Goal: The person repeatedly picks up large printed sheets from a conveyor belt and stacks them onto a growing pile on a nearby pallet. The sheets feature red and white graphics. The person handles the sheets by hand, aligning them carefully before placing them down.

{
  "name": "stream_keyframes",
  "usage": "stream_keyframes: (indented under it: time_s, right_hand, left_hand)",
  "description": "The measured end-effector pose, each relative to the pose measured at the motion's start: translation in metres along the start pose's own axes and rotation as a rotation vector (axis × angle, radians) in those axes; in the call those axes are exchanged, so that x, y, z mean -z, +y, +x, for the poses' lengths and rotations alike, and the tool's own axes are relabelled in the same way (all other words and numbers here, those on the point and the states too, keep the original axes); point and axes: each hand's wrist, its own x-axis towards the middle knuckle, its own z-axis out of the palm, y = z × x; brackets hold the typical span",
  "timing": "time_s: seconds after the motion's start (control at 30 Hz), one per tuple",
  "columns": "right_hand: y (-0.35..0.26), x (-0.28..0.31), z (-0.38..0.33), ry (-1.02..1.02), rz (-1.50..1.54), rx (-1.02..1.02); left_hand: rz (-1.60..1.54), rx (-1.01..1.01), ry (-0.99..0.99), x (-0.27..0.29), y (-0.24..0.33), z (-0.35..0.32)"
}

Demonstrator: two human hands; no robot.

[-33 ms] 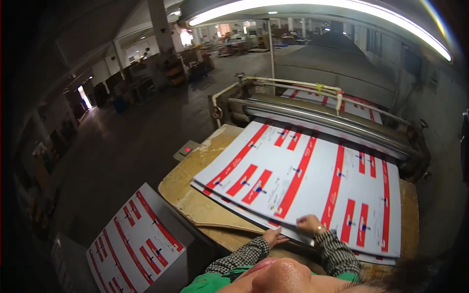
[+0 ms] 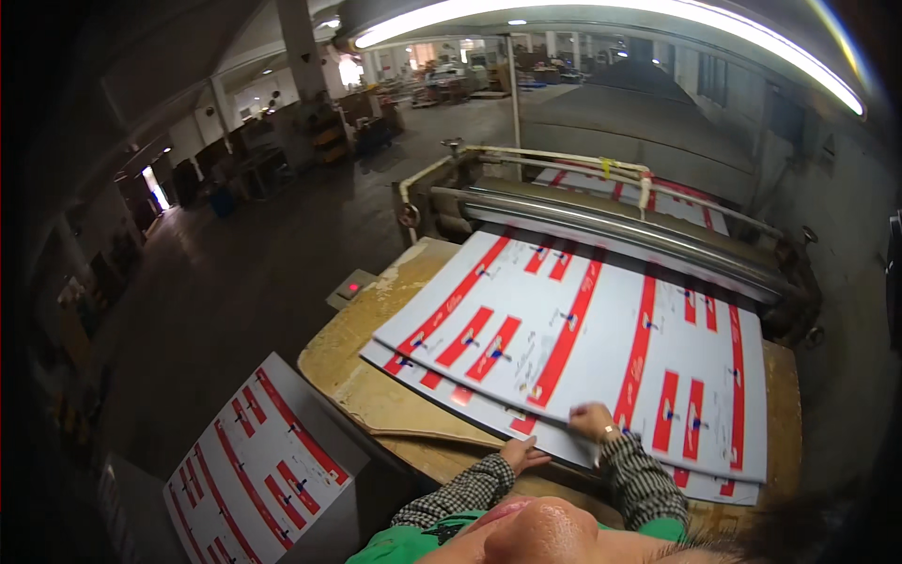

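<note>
A large white printed sheet with red bars (image 2: 583,329) lies on top of a slightly offset sheet (image 2: 442,395) on a worn wooden table (image 2: 376,395). My right hand (image 2: 592,420) pinches the near edge of the top sheet, fingers closed on it. My left hand (image 2: 524,456) rests palm down on the table just below the lower sheet's near edge, fingers apart, holding nothing. Both forearms wear checked sleeves and come in from the lower edge.
Behind the table stands a roller machine (image 2: 611,226) with another printed sheet on its far side. A small box with a red light (image 2: 352,287) sits at the table's left corner. A stack of similar sheets (image 2: 254,470) lies lower left. A dark workshop floor stretches left.
</note>
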Motion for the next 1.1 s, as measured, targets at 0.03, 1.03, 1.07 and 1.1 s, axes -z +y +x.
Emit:
stream_keyframes:
  time_s: [0.03, 1.03, 1.07, 1.1]
  right_hand:
    - [0.009, 0.001, 0.013, 0.124, 0.02, -0.103]
    - [-0.007, -0.012, -0.044, -0.106, 0.332, 0.161]
    - [-0.006, -0.018, -0.044, -0.082, 0.327, 0.142]
    - [-0.004, -0.019, -0.043, -0.062, 0.283, 0.148]
  left_hand:
    - [0.017, 0.0, -0.023, -0.005, 0.002, -0.002]
    - [-0.038, -0.023, 0.09, -0.001, -0.002, 0.009]
    - [-0.004, -0.023, 0.086, -0.009, 0.003, -0.001]
    - [0.02, -0.046, 0.091, -0.01, 0.002, -0.002]
